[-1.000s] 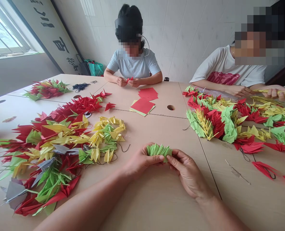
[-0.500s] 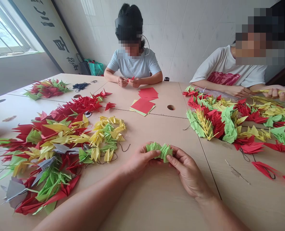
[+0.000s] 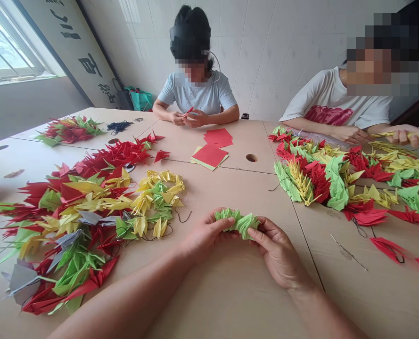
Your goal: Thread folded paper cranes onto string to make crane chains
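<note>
Between my hands is a bunch of light green folded paper cranes (image 3: 237, 222), packed tightly side by side just above the table. My left hand (image 3: 209, 233) is closed on its left end, thumb lying across the top. At the other end my right hand (image 3: 275, 245) pinches the bunch between thumb and fingers. The undersides of the bunch and several fingertips are hidden. Left of my hands lie strung yellow and green cranes (image 3: 160, 193) with black thread. A needle (image 3: 349, 252) rests on the table to the right of my right hand.
A big heap of red, yellow, green and grey cranes (image 3: 68, 212) covers the left side. Strung cranes (image 3: 325, 174) fill the right. Square paper sheets (image 3: 211, 156) lie mid-table. Across the table one person (image 3: 197, 94) folds red paper; another (image 3: 340, 103) holds yellow strips.
My right hand has shifted slightly right, and the green bunch is stretched a little wider. The person opposite has turned the red paper in their hands.
</note>
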The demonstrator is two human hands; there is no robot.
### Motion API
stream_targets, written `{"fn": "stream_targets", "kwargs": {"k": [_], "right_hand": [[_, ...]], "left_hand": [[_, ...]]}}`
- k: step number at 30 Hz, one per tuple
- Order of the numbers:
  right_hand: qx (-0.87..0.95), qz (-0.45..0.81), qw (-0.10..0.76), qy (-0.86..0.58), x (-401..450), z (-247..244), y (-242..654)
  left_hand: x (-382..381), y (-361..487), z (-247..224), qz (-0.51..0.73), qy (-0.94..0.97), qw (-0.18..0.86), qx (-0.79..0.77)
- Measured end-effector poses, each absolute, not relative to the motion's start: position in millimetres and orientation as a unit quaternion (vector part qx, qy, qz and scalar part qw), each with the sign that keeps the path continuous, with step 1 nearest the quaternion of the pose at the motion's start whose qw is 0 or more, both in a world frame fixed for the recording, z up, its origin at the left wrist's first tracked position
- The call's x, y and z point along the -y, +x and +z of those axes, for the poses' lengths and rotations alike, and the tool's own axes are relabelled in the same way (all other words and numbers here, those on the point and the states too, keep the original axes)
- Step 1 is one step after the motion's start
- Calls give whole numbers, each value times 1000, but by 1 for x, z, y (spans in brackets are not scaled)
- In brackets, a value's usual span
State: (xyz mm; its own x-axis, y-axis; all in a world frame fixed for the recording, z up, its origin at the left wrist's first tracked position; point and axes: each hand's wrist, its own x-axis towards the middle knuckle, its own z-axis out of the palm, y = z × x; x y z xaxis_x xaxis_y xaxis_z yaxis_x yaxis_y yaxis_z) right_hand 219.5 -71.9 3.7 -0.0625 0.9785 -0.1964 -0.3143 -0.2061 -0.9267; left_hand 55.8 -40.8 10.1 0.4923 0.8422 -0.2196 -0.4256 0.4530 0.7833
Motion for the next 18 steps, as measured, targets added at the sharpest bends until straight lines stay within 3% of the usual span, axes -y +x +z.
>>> {"fn": "stream_targets", "kwargs": {"k": [8,18], "right_hand": [[406,617,482,-471,72,8,217],[369,596,533,-475,70,6,217]], "left_hand": [[42,55,12,382,373,782,-321],[40,56,9,426,306,784,-333]]}}
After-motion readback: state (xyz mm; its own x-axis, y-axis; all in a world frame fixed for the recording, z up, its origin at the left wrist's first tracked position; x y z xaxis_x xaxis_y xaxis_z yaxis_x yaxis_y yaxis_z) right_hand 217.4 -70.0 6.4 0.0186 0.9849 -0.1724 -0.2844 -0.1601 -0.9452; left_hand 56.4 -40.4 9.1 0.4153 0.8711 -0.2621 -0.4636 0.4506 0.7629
